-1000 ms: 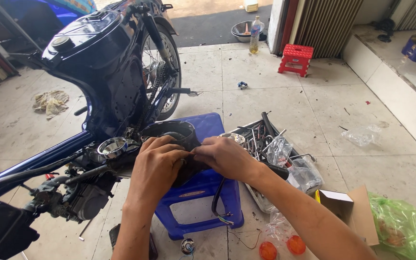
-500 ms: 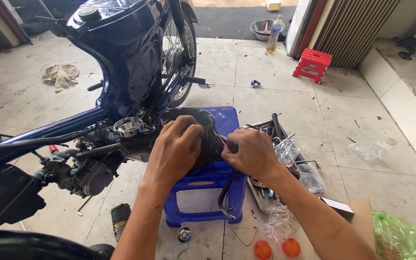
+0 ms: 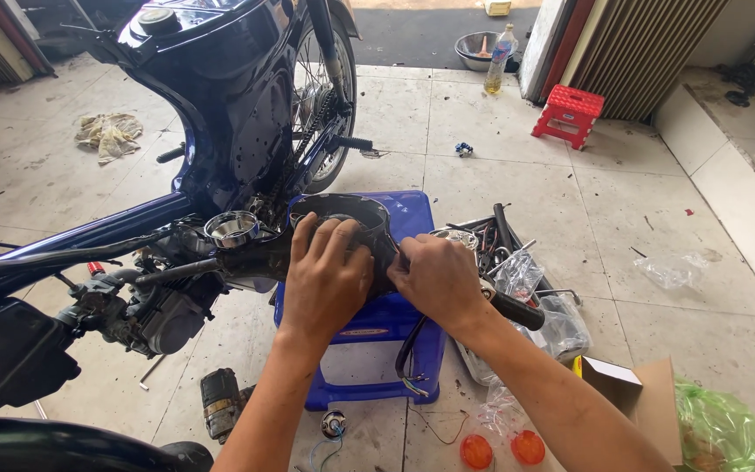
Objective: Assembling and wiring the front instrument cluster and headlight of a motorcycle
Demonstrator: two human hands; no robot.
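While both hands press on it from above, a dark round housing (image 3: 342, 229) rests on a blue plastic stool (image 3: 412, 218) in the middle of the head view. The left hand (image 3: 325, 280) lies spread over the housing's near side, fingers (image 3: 329, 236) curled up and over its rim, so it has hold of the part with a loose, half-closed grip. The right hand (image 3: 437, 278) is bunched at the housing's right edge, fingertips pinched together against it; what they pinch is too small to tell. A black handlebar grip (image 3: 517, 310) sticks out from under the right wrist, and a bundle of black cables (image 3: 408, 350) hangs down in front of the stool.

Just left of the housing stands a stripped blue motorbike (image 3: 229, 114), its engine (image 3: 146, 315) bare and a shiny metal cup (image 3: 232, 229) showing beside the left hand. Right of the stool, a tray of tools (image 3: 491, 240) sits on the tiled floor (image 3: 570, 201) with clear plastic bags (image 3: 552, 323) on it. Nearer the camera lie two orange lenses (image 3: 502, 449), a cardboard box (image 3: 631, 393) and a green bag (image 3: 718, 433). Farther off are a red stool (image 3: 570, 112), a bottle (image 3: 500, 59), a metal bowl (image 3: 475, 45) and a rag (image 3: 108, 134).
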